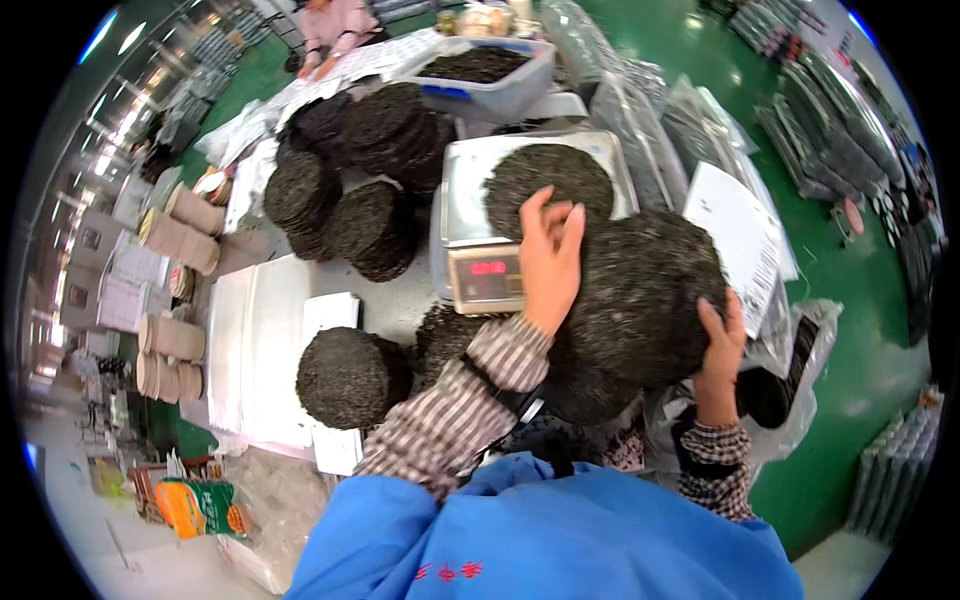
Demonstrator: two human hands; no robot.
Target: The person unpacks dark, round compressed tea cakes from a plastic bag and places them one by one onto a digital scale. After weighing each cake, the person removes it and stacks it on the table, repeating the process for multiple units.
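Note:
A round, dark disc of what looks like dried seaweed (pixel 645 300) is tilted in front of me. My right hand (pixel 721 349) grips its right edge, thumb on the near face. My left hand (pixel 551 259) is over the front of a digital scale (pixel 459 202), fingers bent and apart, with nothing visible between them. Its fingertips overlap the lower part of another dark disc (pixel 551 176) on the metal pan; whether they touch it I cannot tell. Red digits glow on the scale's display (pixel 489 268). More dark discs (pixel 592 394) lie beneath the held one.
Stacks of dark discs (pixel 367 225) stand left of the scale, another stack (pixel 345 379) nearer me. Behind is a plastic tub (pixel 487 101) of loose dark material. White sheets (pixel 259 352) lie left, clear plastic bags (pixel 637 142) right. A person in pink (pixel 337 34) works at the far end.

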